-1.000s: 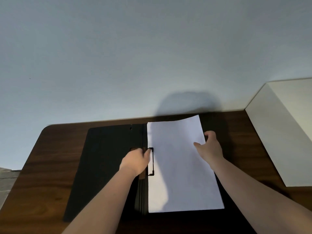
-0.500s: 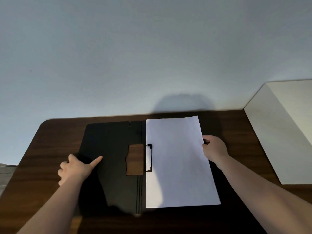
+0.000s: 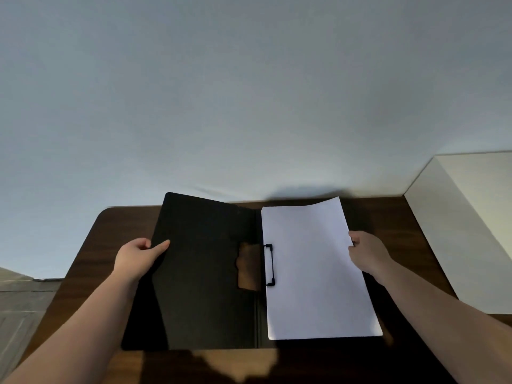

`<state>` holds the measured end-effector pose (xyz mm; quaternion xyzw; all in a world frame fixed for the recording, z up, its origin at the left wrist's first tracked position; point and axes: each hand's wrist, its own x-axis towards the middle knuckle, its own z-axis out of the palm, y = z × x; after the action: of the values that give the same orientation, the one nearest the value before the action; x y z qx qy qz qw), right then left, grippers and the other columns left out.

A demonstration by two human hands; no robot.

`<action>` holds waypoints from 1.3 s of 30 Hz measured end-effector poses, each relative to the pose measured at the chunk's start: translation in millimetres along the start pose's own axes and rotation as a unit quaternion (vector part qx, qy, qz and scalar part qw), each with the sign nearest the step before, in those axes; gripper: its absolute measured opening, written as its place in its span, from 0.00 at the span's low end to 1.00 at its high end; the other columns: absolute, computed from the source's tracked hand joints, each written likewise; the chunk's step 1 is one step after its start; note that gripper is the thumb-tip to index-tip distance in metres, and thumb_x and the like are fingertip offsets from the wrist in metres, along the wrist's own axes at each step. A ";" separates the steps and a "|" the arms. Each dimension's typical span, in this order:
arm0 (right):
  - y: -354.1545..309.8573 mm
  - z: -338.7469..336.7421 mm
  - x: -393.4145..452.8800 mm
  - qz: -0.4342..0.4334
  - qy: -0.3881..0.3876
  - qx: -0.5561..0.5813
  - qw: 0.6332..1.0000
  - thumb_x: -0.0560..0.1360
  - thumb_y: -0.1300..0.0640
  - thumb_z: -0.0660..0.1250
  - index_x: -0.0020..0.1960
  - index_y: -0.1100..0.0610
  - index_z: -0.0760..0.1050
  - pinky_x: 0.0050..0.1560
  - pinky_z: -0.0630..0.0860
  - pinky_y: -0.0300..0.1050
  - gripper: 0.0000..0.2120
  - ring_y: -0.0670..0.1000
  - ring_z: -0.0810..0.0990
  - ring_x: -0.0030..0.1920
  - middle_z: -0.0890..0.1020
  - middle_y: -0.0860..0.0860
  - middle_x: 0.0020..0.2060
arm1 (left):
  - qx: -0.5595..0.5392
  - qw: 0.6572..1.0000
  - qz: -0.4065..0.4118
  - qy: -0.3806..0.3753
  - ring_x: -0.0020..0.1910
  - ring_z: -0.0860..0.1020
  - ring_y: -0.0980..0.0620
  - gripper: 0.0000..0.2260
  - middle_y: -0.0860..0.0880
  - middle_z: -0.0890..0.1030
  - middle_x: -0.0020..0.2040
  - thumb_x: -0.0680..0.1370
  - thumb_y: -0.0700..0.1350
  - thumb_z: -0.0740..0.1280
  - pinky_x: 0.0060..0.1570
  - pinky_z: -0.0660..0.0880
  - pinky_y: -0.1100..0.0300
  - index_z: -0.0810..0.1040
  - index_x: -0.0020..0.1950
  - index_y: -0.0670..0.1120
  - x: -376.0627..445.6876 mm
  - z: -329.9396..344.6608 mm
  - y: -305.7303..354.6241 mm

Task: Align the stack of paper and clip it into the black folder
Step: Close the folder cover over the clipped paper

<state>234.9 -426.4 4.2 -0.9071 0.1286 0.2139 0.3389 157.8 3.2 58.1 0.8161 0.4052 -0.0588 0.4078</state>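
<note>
Head view — dark wooden table (image 3: 91, 253), grey wall (image 3: 249, 92), left hand (image 3: 137, 257) gripping black folder (image 3: 199, 273) cover, right hand (image 3: 367, 252) pinching paper (image 3: 315, 267).

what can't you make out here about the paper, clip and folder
- How many sheets: head view shows only the top of the paper stack.
- Right flap of the black folder: covered by the paper.
- Right hand fingertips: hidden behind the paper's edge.
- Clip hinge: too dark.
- Left hand thumb: behind the lifted cover.

Count on the table (image 3: 83, 261): one black folder (image 3: 199, 273), one stack of paper (image 3: 313, 267), one black clip (image 3: 268, 264), one white box (image 3: 465, 231) at far right. Two hands: left hand (image 3: 135, 259), right hand (image 3: 368, 253).
</note>
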 end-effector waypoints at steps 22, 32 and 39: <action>-27.7 -63.3 -44.7 -0.023 0.039 0.003 0.999 0.78 0.54 0.63 0.60 0.58 0.78 0.50 0.72 0.44 0.14 0.51 0.77 0.49 0.81 0.55 0.54 | 0.071 0.940 0.219 -0.251 0.29 0.71 0.53 0.22 0.50 0.74 0.29 0.74 0.61 0.65 0.32 0.67 0.61 0.74 0.34 0.43 -139.8 157.9 178.5; 5.1 -50.4 -25.9 -0.064 -0.026 0.004 0.998 0.78 0.54 0.63 0.66 0.58 0.73 0.61 0.70 0.42 0.18 0.52 0.76 0.63 0.78 0.54 0.63 | 0.166 0.962 0.143 -0.161 0.61 0.78 0.42 0.17 0.41 0.80 0.61 0.77 0.50 0.65 0.57 0.73 0.55 0.76 0.61 0.42 -92.4 181.5 123.7; 28.6 1.3 -13.1 -0.088 -0.094 -0.125 0.984 0.78 0.51 0.61 0.75 0.55 0.60 0.74 0.58 0.47 0.27 0.52 0.58 0.77 0.56 0.51 0.78 | 0.211 0.956 0.111 -0.172 0.55 0.79 0.40 0.15 0.39 0.80 0.57 0.77 0.47 0.62 0.49 0.74 0.55 0.80 0.56 0.39 -70.1 189.9 69.9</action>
<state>212.2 -445.5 -6.5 -0.9259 -0.0121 0.2824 0.2506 205.3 -198.9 5.7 0.9009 0.2142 -0.2372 0.2935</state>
